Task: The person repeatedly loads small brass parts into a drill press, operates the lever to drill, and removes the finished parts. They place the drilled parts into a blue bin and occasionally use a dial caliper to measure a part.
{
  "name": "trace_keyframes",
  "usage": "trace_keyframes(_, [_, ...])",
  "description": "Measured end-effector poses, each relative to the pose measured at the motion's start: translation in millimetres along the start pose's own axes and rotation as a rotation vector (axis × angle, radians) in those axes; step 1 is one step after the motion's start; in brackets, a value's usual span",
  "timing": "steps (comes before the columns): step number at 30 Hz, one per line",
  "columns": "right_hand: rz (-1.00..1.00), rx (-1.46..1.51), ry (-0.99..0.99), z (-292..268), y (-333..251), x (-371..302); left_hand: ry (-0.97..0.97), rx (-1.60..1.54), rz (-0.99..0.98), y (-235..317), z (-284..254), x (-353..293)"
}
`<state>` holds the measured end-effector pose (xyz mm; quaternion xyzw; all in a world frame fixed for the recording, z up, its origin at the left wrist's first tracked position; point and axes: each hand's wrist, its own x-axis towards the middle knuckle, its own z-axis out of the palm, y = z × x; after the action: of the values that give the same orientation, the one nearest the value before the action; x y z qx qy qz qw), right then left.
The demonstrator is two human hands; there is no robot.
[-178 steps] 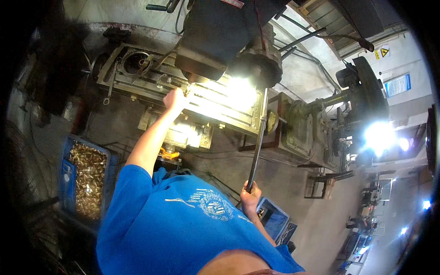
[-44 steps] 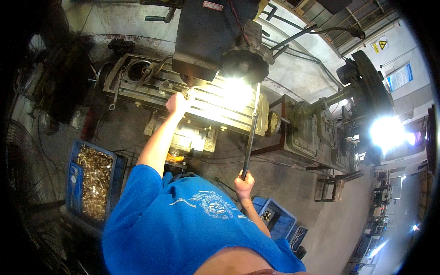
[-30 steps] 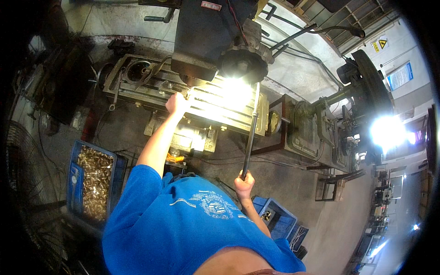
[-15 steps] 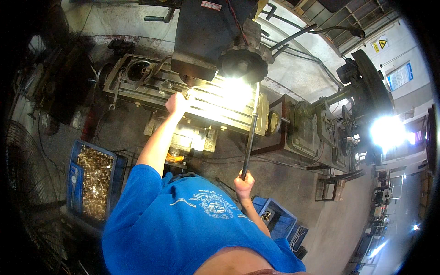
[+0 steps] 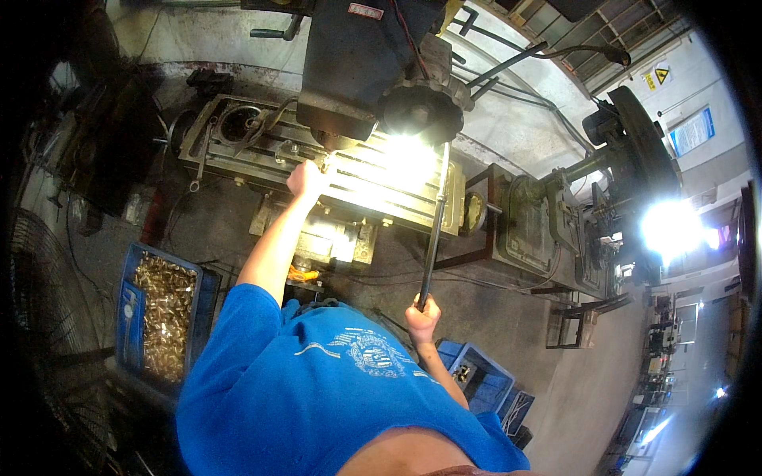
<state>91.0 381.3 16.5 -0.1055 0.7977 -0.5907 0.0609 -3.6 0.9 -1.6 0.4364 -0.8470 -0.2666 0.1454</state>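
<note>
My right hand [image 5: 423,317] is wrapped round the lower end of a long dark lever [image 5: 434,250], which runs up past the machine table to the machine head [image 5: 349,63]. Out over the slotted metal machine table [image 5: 270,151] reaches my left hand [image 5: 308,181], its fingers closed beneath the spindle. A small shiny part seems to lie at those fingertips, too small and too glared to name. A round black lamp [image 5: 421,111] throws bright light across the table and washes out its middle.
On the floor at left stands a blue crate [image 5: 129,349] full of small brass-coloured metal parts [image 5: 165,317]. Another blue crate [image 5: 496,379] sits beside my right forearm. A wrench [image 5: 198,163] lies at the table's left end. To the right is another machine [image 5: 532,218].
</note>
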Motion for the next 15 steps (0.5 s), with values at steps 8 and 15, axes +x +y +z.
trace_keyframes(8, [0.024, 0.033, 0.006, 0.3, 9.5, 0.1, 0.006, -0.015, -0.008, 0.8, -0.2, -0.7])
trace_keyframes(15, [0.018, 0.026, -0.004, -0.3, 6.4, 0.6, -0.003, -0.018, -0.012, 1.8, -2.2, -1.1])
